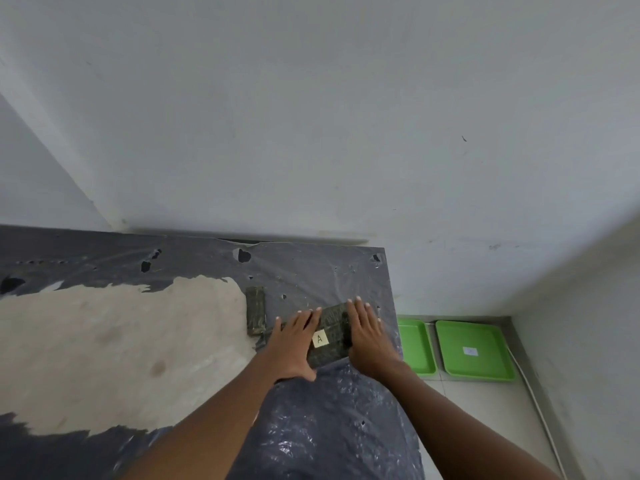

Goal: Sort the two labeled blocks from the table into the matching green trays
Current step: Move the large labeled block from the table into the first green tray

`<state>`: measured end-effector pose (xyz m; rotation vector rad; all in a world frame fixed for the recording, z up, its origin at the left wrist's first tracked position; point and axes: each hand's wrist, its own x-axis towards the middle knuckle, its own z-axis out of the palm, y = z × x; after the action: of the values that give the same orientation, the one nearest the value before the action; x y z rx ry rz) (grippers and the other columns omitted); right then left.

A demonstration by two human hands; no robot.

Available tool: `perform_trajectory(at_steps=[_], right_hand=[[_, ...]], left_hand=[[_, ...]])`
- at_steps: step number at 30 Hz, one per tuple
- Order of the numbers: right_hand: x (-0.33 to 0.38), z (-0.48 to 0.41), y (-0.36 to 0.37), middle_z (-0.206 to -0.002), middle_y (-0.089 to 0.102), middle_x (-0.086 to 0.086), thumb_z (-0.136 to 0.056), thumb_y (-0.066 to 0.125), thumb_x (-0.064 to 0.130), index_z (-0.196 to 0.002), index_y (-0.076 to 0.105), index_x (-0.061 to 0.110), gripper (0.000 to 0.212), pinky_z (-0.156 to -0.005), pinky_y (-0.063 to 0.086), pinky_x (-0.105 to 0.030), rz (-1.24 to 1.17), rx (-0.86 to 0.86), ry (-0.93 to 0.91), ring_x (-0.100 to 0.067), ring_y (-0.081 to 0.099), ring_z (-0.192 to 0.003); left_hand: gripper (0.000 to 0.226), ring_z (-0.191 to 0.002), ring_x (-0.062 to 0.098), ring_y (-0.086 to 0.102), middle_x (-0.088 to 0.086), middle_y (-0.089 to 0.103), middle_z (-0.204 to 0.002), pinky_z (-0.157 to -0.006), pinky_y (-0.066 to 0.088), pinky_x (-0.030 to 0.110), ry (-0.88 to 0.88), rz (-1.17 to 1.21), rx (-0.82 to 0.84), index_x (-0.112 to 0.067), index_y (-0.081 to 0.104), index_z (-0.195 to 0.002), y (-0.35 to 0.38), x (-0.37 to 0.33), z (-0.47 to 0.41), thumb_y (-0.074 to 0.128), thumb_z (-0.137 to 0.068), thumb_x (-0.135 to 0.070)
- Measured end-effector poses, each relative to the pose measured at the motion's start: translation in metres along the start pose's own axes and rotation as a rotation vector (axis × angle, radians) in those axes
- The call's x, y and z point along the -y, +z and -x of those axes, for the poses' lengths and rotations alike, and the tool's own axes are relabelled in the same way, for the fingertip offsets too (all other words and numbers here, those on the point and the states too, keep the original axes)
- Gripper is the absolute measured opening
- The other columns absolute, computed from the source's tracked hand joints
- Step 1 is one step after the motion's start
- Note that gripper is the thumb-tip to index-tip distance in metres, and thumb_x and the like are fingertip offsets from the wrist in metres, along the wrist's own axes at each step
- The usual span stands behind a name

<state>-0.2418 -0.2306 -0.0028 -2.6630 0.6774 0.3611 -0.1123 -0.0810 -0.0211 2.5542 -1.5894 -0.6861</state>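
Note:
A dark block with a pale label reading "A" (330, 336) lies near the table's right edge. My left hand (294, 344) presses flat against its left side and my right hand (367, 336) against its right side, so the block is clamped between both palms with fingers stretched out. A second dark block (256, 311) lies just to the left, its label hidden. Two green trays sit on the floor beyond the table's right edge: the nearer one (415, 344) partly hidden by the table, the farther one (474, 351) with a small white label in its middle.
The table (104, 341) is covered with torn dark plastic sheeting that exposes a beige top. Its right edge drops off beside my right hand. White walls close in behind and at the right; a white cable (540, 410) runs along the tiled floor.

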Motion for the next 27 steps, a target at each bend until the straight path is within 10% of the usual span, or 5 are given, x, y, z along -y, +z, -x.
perform_trajectory(at_steps=[4, 14, 27], right_hand=[[-0.002, 0.005, 0.014, -0.162, -0.021, -0.015, -0.084, 0.067, 0.035, -0.153, -0.017, 0.020, 0.110, -0.119, -0.001, -0.063, 0.207, 0.193, -0.114, -0.039, -0.020, -0.148], [0.008, 0.005, 0.019, -0.154, 0.020, -0.015, -0.079, 0.071, 0.049, -0.154, 0.001, 0.011, 0.109, -0.113, 0.031, -0.057, 0.300, 0.024, -0.126, -0.038, 0.021, -0.141], [-0.024, 0.059, 0.012, -0.162, 0.006, -0.018, -0.068, 0.075, 0.066, -0.154, -0.003, 0.011, 0.129, -0.123, 0.012, -0.055, 0.239, -0.003, -0.284, -0.039, 0.004, -0.149]], left_hand=[[0.127, -0.154, 0.027, 0.000, 0.002, 0.000, -0.167, -0.121, 0.008, 0.063, 0.109, -0.069, 0.054, -0.020, -0.014, -0.155, -0.010, 0.023, 0.007, 0.075, -0.071, -0.052], [0.127, -0.149, 0.034, 0.014, 0.013, 0.018, -0.158, -0.124, 0.010, 0.052, -0.080, -0.103, -0.040, -0.010, -0.001, -0.154, 0.005, 0.032, 0.029, 0.081, -0.066, -0.050], [0.128, -0.136, 0.031, 0.032, 0.010, 0.032, -0.147, -0.120, 0.026, 0.048, -0.071, -0.184, -0.185, -0.010, 0.010, -0.151, 0.020, -0.019, 0.071, 0.085, -0.055, -0.049]])
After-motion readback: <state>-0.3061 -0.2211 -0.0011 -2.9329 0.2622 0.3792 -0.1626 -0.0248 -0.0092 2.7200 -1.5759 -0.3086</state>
